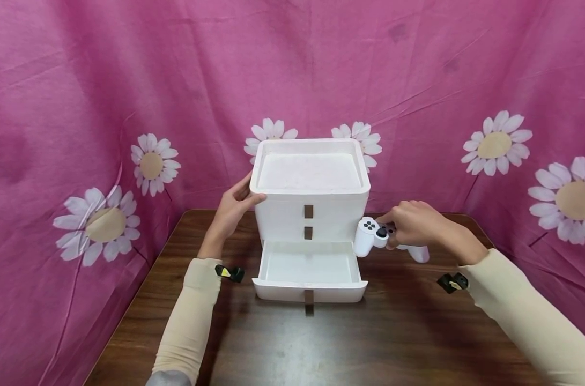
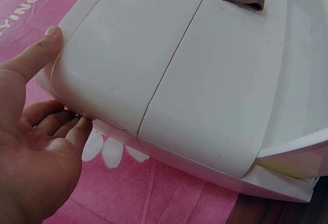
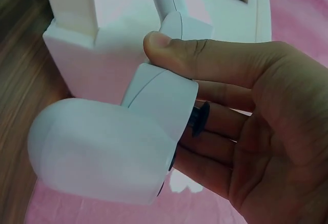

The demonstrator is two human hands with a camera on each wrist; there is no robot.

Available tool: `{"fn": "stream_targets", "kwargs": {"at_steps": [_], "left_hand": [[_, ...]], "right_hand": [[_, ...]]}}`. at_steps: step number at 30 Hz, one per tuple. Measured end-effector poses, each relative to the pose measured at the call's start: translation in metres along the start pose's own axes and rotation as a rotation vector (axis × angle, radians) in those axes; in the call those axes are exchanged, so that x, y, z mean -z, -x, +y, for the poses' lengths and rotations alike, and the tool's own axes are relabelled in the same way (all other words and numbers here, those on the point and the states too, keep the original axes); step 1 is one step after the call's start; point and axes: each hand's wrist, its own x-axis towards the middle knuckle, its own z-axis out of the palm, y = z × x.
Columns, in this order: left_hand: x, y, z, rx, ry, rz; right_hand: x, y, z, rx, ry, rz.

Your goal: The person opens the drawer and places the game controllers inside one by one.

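Note:
A white three-tier drawer unit (image 1: 313, 217) stands upright, its bottom drawer (image 1: 311, 265) pulled out and bare inside. My left hand (image 1: 231, 209) holds the unit's upper left corner. In the left wrist view, the thumb (image 2: 50, 42) lies on the front edge while the curled fingers touch the side. To the right of the unit, my right hand (image 1: 413, 222) grips a white game controller (image 1: 365, 241) by its middle, close beside the drawer. The right wrist view shows the thumb (image 3: 160, 42) on one side of the controller (image 3: 102, 149), and the fingers behind its black thumbstick.
Brown pull tabs (image 1: 309, 211) mark the drawer fronts. The unit's top (image 1: 311, 190) is a shallow rimmed tray. Beneath everything is a dark wooden table (image 1: 292, 348). A pink cloth with daisies (image 1: 215, 80) hangs behind and along both sides.

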Motion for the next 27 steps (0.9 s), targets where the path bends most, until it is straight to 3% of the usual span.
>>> {"fn": "stream_targets", "kwargs": {"at_steps": [17,27], "left_hand": [[0.001,-0.001,0.0,0.0,0.001,-0.003],[0.0,-0.001,0.0,0.009,0.01,0.001]], "right_hand": [[0.012,-0.02,-0.038,0.136,0.0,-0.003],[0.008,-0.037,-0.058,0.208,-0.013,-0.017]]}}
